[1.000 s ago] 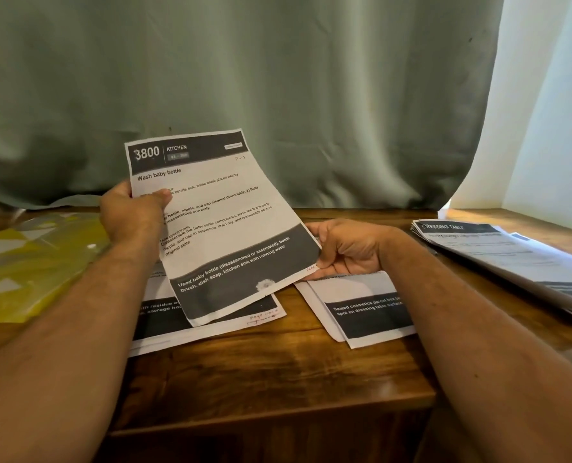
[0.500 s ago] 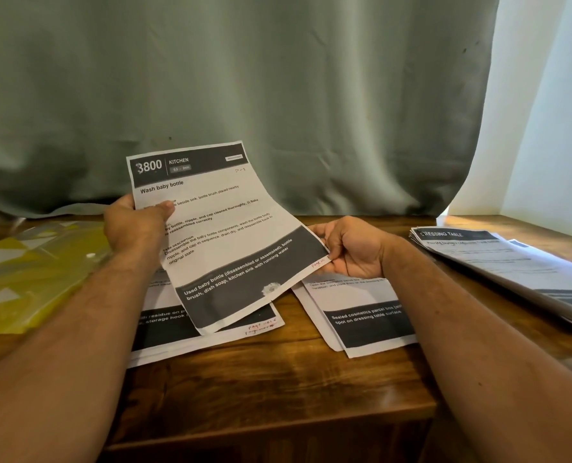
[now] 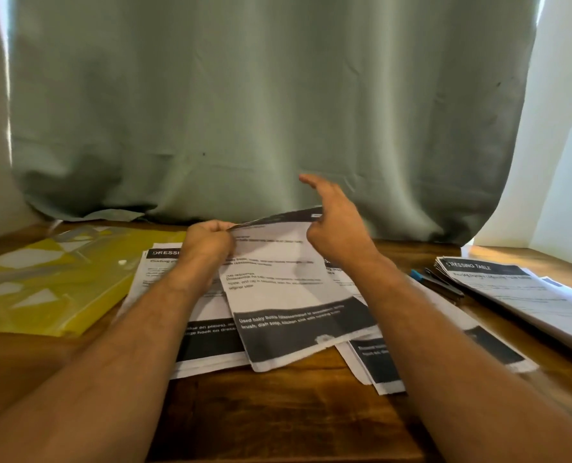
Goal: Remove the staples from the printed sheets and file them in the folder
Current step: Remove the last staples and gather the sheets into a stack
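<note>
Behind everything, a grey-green curtain (image 3: 244,111) hanging down to the back edge of a dark wooden worktop (image 3: 278,416); pale wall at far right.

On the left of the worktop, a translucent yellow folder (image 3: 61,285) lying flat, a small white snap button showing on its flap; apart from both hands.

At far right, a stack of printed sheets (image 3: 525,295), top page headed "DRESSING TABLE" in white on a black band; just left of that stack, a dark pen with a blue end (image 3: 436,283).

In the middle, loose pages spread on the wood: a left pile (image 3: 208,342) with a header starting "DRESSI…" and a black footer band, words partly hidden by the forearm; a right pile (image 3: 378,362) under the right forearm, its footer text too blurred to read.

Over these, the held sheet (image 3: 288,295), lower edge resting on the piles, top edge lifted and curling toward the curtain; black footer band reading roughly "Used baby bottle (disassembled or assembled), bottle brush, dish soap, kitchen sink with running water"; body text blurred.

Left hand (image 3: 208,242) with a tight grip, fingers and thumb pinching the sheet's top left corner.

Right hand (image 3: 336,218) raised above the sheet's top right corner, grip loose, fingers extended and spread, holding nothing.
</note>
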### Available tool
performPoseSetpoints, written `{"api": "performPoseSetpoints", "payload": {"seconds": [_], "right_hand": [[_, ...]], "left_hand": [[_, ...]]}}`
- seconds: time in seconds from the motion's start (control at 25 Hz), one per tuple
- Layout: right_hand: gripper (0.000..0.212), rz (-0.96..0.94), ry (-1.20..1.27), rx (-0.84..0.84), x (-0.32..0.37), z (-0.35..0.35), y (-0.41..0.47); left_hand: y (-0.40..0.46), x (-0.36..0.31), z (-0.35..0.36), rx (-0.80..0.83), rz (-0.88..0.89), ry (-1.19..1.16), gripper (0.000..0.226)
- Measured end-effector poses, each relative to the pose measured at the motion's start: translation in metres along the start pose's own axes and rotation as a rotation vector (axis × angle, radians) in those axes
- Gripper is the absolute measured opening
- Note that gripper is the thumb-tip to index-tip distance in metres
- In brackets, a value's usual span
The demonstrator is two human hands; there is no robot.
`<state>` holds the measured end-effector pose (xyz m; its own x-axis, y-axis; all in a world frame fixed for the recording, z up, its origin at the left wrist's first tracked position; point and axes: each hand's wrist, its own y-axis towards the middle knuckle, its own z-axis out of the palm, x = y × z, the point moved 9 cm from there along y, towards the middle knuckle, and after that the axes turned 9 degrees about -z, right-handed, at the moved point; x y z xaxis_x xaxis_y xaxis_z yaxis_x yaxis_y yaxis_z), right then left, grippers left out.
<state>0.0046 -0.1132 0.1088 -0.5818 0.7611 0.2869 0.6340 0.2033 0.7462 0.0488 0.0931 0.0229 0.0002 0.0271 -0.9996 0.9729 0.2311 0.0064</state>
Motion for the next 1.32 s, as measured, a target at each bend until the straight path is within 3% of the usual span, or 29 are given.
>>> {"api": "performPoseSetpoints", "payload": {"seconds": [0.04, 0.12, 0.2, 0.32, 0.4, 0.48, 0.6, 0.68, 0.76, 0.88, 1.04, 1.16, 1.32], "right_hand": [[0.076, 0.012, 0.021, 0.058, 0.005, 0.015, 0.004], [0.056, 0.044, 0.050, 0.091, 0.003, 0.038, 0.003], [0.035, 0.105, 0.088, 0.069, -0.008, 0.045, -0.003], [0.028, 0.182, 0.159, 0.025, -0.024, 0.038, -0.007], [0.031, 0.205, 0.165, 0.005, -0.028, 0.033, -0.012], [0.031, 0.222, 0.181, 0.047, -0.029, 0.036, -0.017], [0.037, 0.193, 0.130, 0.209, -0.023, 0.057, -0.022], [0.039, 0.157, 0.072, 0.299, -0.021, 0.072, -0.022], [0.039, 0.150, 0.035, 0.351, -0.020, 0.082, -0.022], [0.038, 0.173, 0.032, 0.358, -0.024, 0.084, -0.023], [0.036, 0.192, 0.042, 0.372, -0.027, 0.084, -0.026], [0.030, 0.202, 0.051, 0.396, -0.026, 0.085, -0.028], [0.027, 0.181, 0.029, 0.433, -0.023, 0.093, -0.028]], "left_hand": [[-0.001, 0.001, 0.004, 0.041, 0.003, 0.015, 0.034], [0.000, 0.000, 0.007, 0.090, 0.037, 0.046, 0.037], [0.004, -0.002, 0.004, 0.085, 0.050, 0.029, 0.042], [0.012, -0.009, -0.017, 0.000, 0.054, -0.018, 0.048], [0.021, -0.015, -0.047, -0.146, 0.066, 0.217, 0.039], [0.035, -0.012, -0.064, -0.206, -0.001, 0.671, 0.019], [0.042, 0.019, -0.076, -0.183, -0.213, 1.051, 0.054], [0.041, 0.026, -0.072, -0.185, -0.200, 1.070, 0.074], [0.043, 0.027, -0.069, -0.175, -0.142, 1.050, 0.079], [0.042, 0.020, -0.070, -0.191, -0.078, 0.891, 0.070], [0.048, 0.012, -0.075, -0.250, -0.025, 0.571, 0.040], [0.057, 0.007, -0.087, -0.364, 0.003, 0.774, 0.025], [0.058, 0.014, -0.094, -0.385, -0.104, 1.001, 0.015]]}}
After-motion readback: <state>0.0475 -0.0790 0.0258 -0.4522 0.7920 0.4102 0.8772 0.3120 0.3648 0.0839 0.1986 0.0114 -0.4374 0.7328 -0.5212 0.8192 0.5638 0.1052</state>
